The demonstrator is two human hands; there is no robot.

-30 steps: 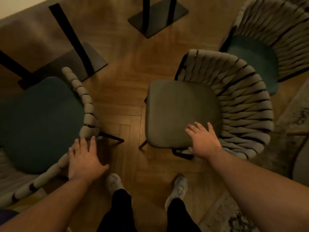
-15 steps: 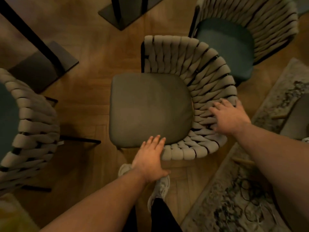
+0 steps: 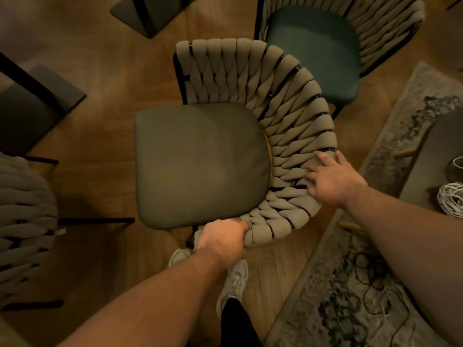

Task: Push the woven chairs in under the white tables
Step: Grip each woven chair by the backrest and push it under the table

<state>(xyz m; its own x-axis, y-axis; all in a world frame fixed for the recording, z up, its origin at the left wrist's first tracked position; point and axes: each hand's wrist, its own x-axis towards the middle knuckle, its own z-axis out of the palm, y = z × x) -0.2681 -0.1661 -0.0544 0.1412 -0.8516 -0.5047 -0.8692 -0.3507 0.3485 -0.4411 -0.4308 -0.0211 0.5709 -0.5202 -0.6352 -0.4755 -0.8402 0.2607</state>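
A woven chair (image 3: pixel 288 106) with an olive-grey seat cushion stands in the middle of the floor, its curved braided back on the right. My left hand (image 3: pixel 223 237) grips the near end of the woven back, fingers curled over its edge. My right hand (image 3: pixel 333 179) lies on the woven back at its right side, fingers spread over the braids. A second woven chair (image 3: pixel 313 43) with a teal seat stands behind it at the upper right. A third woven chair (image 3: pixel 22 216) shows at the left edge. No white tabletop is in view, only dark table bases.
Dark table base plates with black posts stand at the top (image 3: pixel 147 13) and at the left (image 3: pixel 30 101). A patterned rug (image 3: pixel 350 296) with black cables lies at the right. A grey low table (image 3: pixel 431 156) with white cord sits at the right edge. My feet stand below the chair.
My left hand went from lying flat on the seat's near edge to gripping the near end of the woven back. My right hand stayed on the back. The view shifted slightly.
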